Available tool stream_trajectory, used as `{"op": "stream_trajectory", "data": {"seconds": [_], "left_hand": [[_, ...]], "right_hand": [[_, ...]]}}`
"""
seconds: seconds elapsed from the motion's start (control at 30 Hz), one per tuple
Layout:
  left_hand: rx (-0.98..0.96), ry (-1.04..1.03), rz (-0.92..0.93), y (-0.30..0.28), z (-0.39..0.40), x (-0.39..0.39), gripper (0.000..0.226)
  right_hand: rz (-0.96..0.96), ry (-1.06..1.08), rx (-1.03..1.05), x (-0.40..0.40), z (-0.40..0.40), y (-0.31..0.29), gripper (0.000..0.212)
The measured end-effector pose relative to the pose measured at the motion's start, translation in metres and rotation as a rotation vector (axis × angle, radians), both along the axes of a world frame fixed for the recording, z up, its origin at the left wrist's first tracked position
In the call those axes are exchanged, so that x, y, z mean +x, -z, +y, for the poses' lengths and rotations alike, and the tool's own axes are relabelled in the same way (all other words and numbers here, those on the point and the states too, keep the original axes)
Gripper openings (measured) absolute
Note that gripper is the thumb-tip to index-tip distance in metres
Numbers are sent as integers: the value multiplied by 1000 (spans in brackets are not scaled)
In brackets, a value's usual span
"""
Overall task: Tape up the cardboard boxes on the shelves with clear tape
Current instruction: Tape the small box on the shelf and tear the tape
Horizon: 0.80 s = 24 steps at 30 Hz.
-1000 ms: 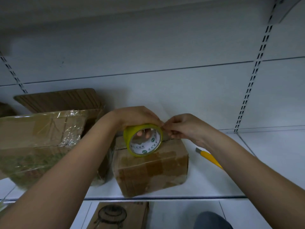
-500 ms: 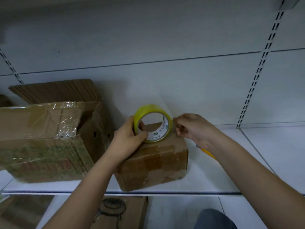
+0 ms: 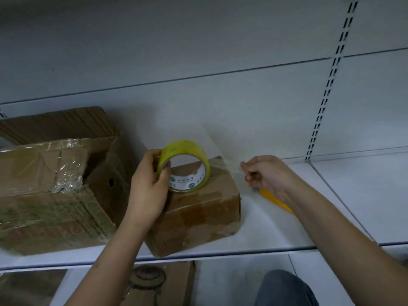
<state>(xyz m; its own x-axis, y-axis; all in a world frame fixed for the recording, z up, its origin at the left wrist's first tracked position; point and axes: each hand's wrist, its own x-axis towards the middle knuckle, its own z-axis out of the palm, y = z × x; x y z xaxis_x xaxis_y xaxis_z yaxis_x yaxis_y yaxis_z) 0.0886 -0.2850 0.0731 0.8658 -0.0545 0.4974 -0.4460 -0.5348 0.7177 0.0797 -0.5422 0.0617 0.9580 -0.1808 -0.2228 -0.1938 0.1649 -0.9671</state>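
Observation:
A small cardboard box (image 3: pixel 198 217) sits on the white shelf (image 3: pixel 276 230), patched with old tape. My left hand (image 3: pixel 150 186) grips a yellowish roll of clear tape (image 3: pixel 187 166) by its left rim, holding it upright on the box's top. My right hand (image 3: pixel 265 175) pinches the free end of the tape, and a short clear strip (image 3: pixel 225 165) stretches from the roll to those fingers, above the box's far right corner. A larger box (image 3: pixel 50 195) with crinkled clear tape and an open flap stands to the left.
A yellow utility knife (image 3: pixel 276 200) lies on the shelf beneath my right wrist. A slotted upright (image 3: pixel 329 85) runs up the back wall at right. Another cardboard box (image 3: pixel 159 283) sits on the shelf below. My knee (image 3: pixel 284 288) shows at the bottom.
My right hand has pulled away to the right, drawing a strip of tape off the roll. My left hand shifted its grip to the roll's left rim and steadied it on the box.

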Motion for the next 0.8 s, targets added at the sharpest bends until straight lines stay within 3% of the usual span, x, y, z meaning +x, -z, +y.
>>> {"op": "stream_trajectory", "data": {"seconds": [0.3, 0.4, 0.53, 0.6, 0.63, 0.7, 0.73, 0.8], "left_hand": [[100, -16, -71, 2, -3, -2, 15], [100, -26, -57, 1, -4, -5, 12], [179, -22, 164, 4, -2, 5, 18], [251, -53, 208, 4, -3, 11, 28], [247, -65, 229, 5, -5, 13, 33], [212, -97, 277, 5, -14, 15, 41], [209, -114, 285, 5, -21, 16, 41], [215, -168, 301, 8, -39, 17, 32]], "right_hand": [[32, -19, 13, 7, 11, 30, 17], [87, -44, -201, 9, 27, 44, 16], [66, 13, -633, 14, 26, 46, 49], [43, 79, -722, 9, 18, 41, 65], [20, 113, -685, 6, 15, 36, 62], [-107, 168, -607, 0, 7, 31, 35], [-199, 194, -646, -2, 4, 28, 22], [-336, 182, -777, -10, 1, 20, 20]]}}
